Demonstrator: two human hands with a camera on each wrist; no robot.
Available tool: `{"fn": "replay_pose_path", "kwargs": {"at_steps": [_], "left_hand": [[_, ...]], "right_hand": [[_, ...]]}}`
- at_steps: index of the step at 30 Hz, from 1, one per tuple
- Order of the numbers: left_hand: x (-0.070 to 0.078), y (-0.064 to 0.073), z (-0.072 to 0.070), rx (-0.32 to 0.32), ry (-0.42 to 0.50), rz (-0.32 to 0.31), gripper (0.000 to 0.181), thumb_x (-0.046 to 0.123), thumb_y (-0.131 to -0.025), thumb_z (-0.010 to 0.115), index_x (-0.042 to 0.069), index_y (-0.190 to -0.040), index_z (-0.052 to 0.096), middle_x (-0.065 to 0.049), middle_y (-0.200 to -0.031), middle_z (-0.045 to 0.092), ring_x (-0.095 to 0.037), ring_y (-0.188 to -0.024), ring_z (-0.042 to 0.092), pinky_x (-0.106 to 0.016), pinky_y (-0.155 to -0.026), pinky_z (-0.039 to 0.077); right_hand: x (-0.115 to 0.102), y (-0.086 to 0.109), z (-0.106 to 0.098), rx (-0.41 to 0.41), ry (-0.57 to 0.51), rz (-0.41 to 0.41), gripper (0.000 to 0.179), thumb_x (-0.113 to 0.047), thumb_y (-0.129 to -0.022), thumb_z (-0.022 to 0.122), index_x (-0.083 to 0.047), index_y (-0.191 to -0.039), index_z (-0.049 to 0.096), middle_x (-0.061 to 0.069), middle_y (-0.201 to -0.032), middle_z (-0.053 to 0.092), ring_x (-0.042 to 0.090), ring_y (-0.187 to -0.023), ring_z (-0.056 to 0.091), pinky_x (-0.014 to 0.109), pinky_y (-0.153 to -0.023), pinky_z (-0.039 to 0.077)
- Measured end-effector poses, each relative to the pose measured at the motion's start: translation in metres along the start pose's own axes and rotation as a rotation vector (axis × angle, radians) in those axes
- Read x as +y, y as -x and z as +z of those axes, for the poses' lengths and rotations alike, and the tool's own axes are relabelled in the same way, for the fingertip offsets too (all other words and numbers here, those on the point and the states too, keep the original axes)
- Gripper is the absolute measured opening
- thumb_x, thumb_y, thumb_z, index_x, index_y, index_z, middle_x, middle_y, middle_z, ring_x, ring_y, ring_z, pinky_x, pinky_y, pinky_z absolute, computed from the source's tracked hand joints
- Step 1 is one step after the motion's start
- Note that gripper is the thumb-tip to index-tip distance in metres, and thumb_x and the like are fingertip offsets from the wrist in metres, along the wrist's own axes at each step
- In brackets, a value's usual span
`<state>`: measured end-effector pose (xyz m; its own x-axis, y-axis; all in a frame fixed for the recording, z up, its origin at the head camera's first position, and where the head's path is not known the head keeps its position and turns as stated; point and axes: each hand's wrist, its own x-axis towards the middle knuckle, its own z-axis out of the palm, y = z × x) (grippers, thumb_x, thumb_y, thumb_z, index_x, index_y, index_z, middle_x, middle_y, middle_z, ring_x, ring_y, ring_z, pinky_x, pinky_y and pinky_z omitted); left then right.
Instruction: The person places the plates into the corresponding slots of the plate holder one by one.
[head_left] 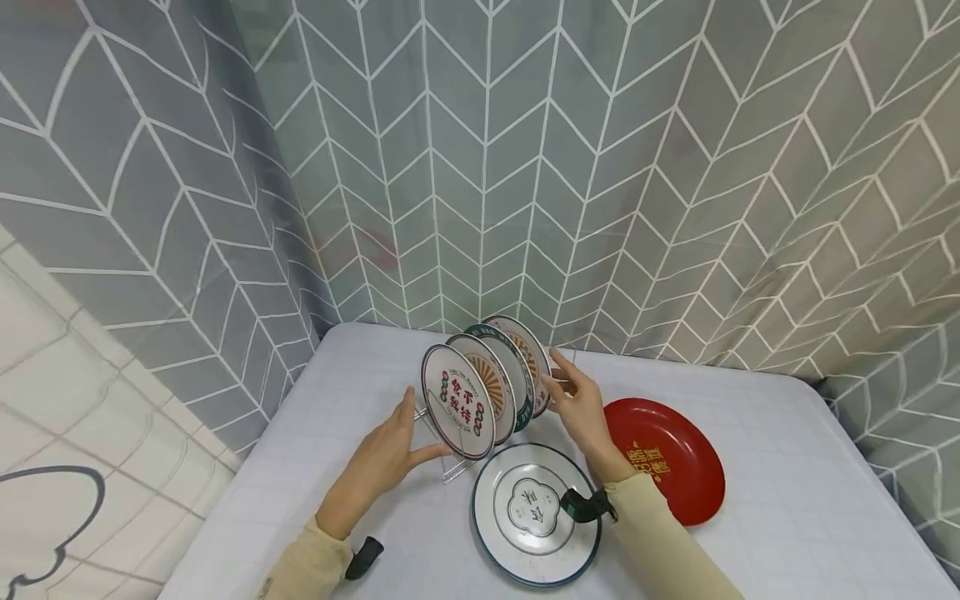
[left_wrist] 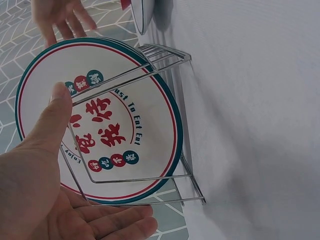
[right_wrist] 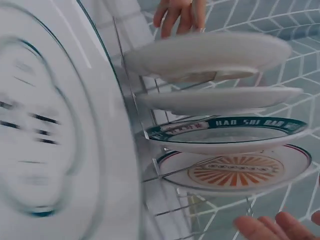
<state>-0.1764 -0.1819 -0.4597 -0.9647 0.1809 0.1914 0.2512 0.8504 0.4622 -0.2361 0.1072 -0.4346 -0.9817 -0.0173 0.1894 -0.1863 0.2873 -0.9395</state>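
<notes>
Flanking four plates in a rack, left hand spread at the near end, right hand loosely open beside the far plate, neither gripping anything.

Round white plate with green-and-red rim: dark print, "To Eat" and "Enjoy" legible; large red Chinese characters, 我 and 待 among them. Round white plate with broad green band: "HAO SHI", third word uncertain. Large round white blue-rimmed plate: 味. Glossy red rounded plate: gold characters, 道 clearest
</notes>
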Motion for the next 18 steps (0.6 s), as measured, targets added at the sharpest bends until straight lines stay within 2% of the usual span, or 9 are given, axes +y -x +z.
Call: {"fn": "replay_pose_path", "kwargs": {"at_steps": [2, 4, 8, 10, 14, 18], "left_hand": [[-0.001, 0.0, -0.003, -0.011, -0.006, 0.005, 0.109, 0.054, -0.082, 0.07, -0.015, -0.148, 0.019, -0.035, -0.148, 0.037, -0.044, -0.13, 0.049, -0.05, -0.103, 0.047], [-0.001, 0.0, -0.005, -0.027, -0.009, 0.008, 0.109, 0.055, -0.083, 0.069, -0.016, -0.148, 0.019, -0.035, -0.147, 0.037, -0.044, -0.129, 0.05, -0.05, -0.102, 0.048], [-0.001, 0.0, -0.006, -0.005, -0.015, -0.011, 0.109, 0.054, -0.082, 0.071, -0.015, -0.148, 0.02, -0.035, -0.147, 0.039, -0.045, -0.128, 0.051, -0.051, -0.101, 0.048], [-0.002, -0.001, -0.008, -0.003, -0.014, -0.024, 0.108, 0.053, -0.082, 0.071, -0.015, -0.149, 0.019, -0.034, -0.148, 0.038, -0.045, -0.129, 0.05, -0.052, -0.102, 0.047], [-0.002, -0.001, -0.009, -0.038, -0.003, -0.037, 0.109, 0.053, -0.084, 0.07, -0.015, -0.149, 0.016, -0.034, -0.15, 0.034, -0.045, -0.132, 0.046, -0.052, -0.105, 0.045], [0.0, -0.001, -0.005, -0.043, 0.004, -0.033, 0.108, 0.052, -0.084, 0.07, -0.015, -0.149, 0.016, -0.034, -0.15, 0.033, -0.045, -0.132, 0.046, -0.052, -0.105, 0.045]], "right_hand": [[0.002, 0.014, -0.008, 0.003, -0.018, 0.022, 0.057, -0.014, -0.097, 0.062, -0.014, -0.15, 0.041, 0.021, -0.129, 0.06, 0.035, -0.111, 0.063, 0.033, -0.075, 0.061], [0.007, 0.035, -0.019, 0.028, -0.012, 0.054, 0.058, -0.016, -0.098, 0.062, -0.015, -0.151, 0.039, 0.02, -0.133, 0.06, 0.031, -0.114, 0.064, 0.031, -0.076, 0.061], [0.023, 0.081, -0.033, 0.061, 0.016, 0.142, 0.053, -0.019, -0.096, 0.064, -0.014, -0.146, 0.046, 0.015, -0.13, 0.064, 0.018, -0.11, 0.067, 0.027, -0.079, 0.06], [0.029, 0.095, -0.034, 0.067, 0.06, 0.159, 0.049, -0.018, -0.096, 0.065, -0.012, -0.143, 0.051, 0.013, -0.127, 0.066, 0.013, -0.108, 0.067, 0.023, -0.082, 0.058], [0.039, 0.11, -0.035, 0.066, 0.152, 0.196, 0.044, -0.014, -0.095, 0.065, -0.013, -0.138, 0.057, 0.008, -0.125, 0.068, 0.015, -0.109, 0.066, 0.016, -0.088, 0.053], [0.045, 0.112, -0.042, 0.081, 0.212, 0.211, 0.04, -0.013, -0.095, 0.064, -0.013, -0.135, 0.06, 0.005, -0.128, 0.067, 0.021, -0.114, 0.065, 0.017, -0.093, 0.051]]}}
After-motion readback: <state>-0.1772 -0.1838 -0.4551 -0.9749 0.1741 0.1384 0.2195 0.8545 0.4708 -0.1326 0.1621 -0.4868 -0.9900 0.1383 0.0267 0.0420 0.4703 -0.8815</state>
